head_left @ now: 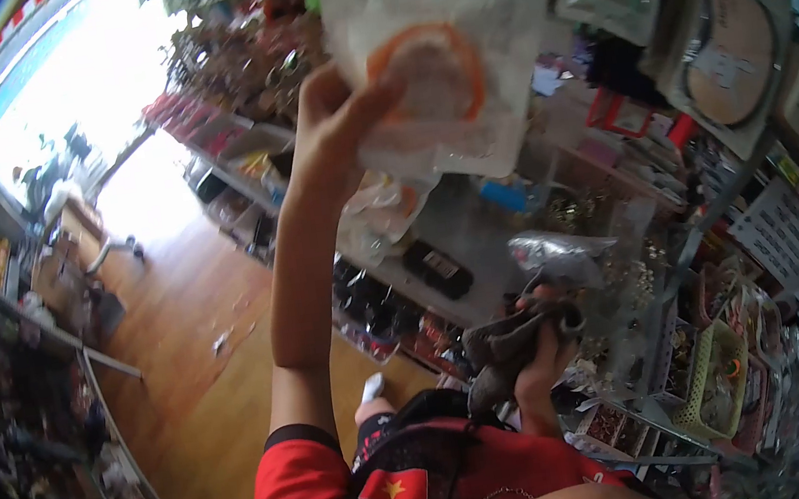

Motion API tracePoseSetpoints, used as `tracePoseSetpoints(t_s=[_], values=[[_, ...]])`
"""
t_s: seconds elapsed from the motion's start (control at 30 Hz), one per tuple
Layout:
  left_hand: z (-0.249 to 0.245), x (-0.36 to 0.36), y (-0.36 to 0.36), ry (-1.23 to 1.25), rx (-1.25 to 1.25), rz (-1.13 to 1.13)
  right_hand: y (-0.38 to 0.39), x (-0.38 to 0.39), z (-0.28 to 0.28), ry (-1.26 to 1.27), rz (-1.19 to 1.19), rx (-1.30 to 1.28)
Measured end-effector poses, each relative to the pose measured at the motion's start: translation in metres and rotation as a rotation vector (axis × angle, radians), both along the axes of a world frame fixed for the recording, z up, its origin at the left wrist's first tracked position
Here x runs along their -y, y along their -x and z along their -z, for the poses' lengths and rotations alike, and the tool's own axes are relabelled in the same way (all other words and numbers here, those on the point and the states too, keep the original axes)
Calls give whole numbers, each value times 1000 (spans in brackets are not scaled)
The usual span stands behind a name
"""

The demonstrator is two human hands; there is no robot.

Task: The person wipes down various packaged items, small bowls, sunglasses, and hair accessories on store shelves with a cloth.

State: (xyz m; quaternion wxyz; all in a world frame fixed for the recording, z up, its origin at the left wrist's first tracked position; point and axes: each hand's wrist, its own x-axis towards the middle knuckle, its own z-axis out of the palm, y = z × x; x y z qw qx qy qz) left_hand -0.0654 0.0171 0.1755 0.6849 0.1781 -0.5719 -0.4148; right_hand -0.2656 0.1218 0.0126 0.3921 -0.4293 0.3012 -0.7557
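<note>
High in the view, my left hand [337, 121] is closed on the near edge of a clear and white plastic packet [514, 118]. An orange ring-shaped item [471, 63] shows through its front, slightly blurred. My thumb lies across the packet's face, while the other fingers are largely hidden. Lower down, close to my body, my right hand [547, 361] is wrapped around a crumpled dark grey cloth [504, 337]. Just above that cloth, a silvery plastic bag [562, 256] lies on the cluttered counter.
More packets hang at the upper right, one with a dark-rimmed oval piece [729, 55]. A dark oblong object [437, 267] lies on the counter [460, 211]. A yellow basket [715, 385] stands at right. Crowded shelves [2, 332] line the left beyond the wooden floor [190, 348].
</note>
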Motion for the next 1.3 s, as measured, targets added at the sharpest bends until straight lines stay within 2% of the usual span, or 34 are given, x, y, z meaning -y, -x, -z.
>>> tracePoseSetpoints(t_s=[0.03,0.1,0.17,0.27,0.3,0.4,0.47,0.5,0.53,0.6,0.63,0.7,0.77,0.83,0.87,0.9,0.97,1.07,1.1,1.13,1.2,1.3], values=[[21,-13,-11,-26,-6,-93,-5,6,-3,12,48,-1],[71,-28,-36,-190,-151,5,-15,17,-2,8,107,31],[121,-46,-56,-536,-539,-28,-24,28,7,-35,150,94],[161,-60,-63,-403,-255,15,-55,38,-16,74,16,-56],[165,-64,-58,-381,-180,31,-71,36,-20,20,-2,-47],[172,-79,-36,-293,41,34,-110,58,-3,97,14,-408],[175,-85,-32,-237,96,-25,-139,61,-18,225,-125,-566],[179,-81,-41,-197,46,-99,-155,62,-25,295,-192,-643],[181,-78,-51,-156,-5,-170,-173,63,-28,327,-377,-487],[176,-59,-94,14,-100,-190,-201,51,-15,449,-413,-671],[175,-57,-118,-23,-219,-15,-213,51,-11,477,-420,-736],[168,-64,-136,-177,-312,7,-238,50,-4,531,-433,-863],[165,-70,-151,-318,-357,69,-256,64,-3,609,-178,-967],[161,-76,-159,-401,-226,47,-274,79,-17,590,-33,-983],[172,-77,-166,-419,-145,-40,-282,84,-30,533,-20,-952],[176,-84,-172,-580,-87,-8,-291,92,-34,487,-74,-882],[181,-92,-170,-582,-115,-193,-307,99,-35,392,-191,-741],[171,-86,-199,-419,-187,-236,-336,70,-20,347,-361,-634],[156,-91,-208,-462,-246,-277,-340,59,-19,463,-303,-815],[152,-93,-213,-439,-370,-186,-348,48,-15,494,-350,-809],[151,-95,-223,-375,-609,3,-355,48,-11,528,-285,-869],[169,-93,-224,-334,-317,-278,-363,61,-28,537,-224,-954]])
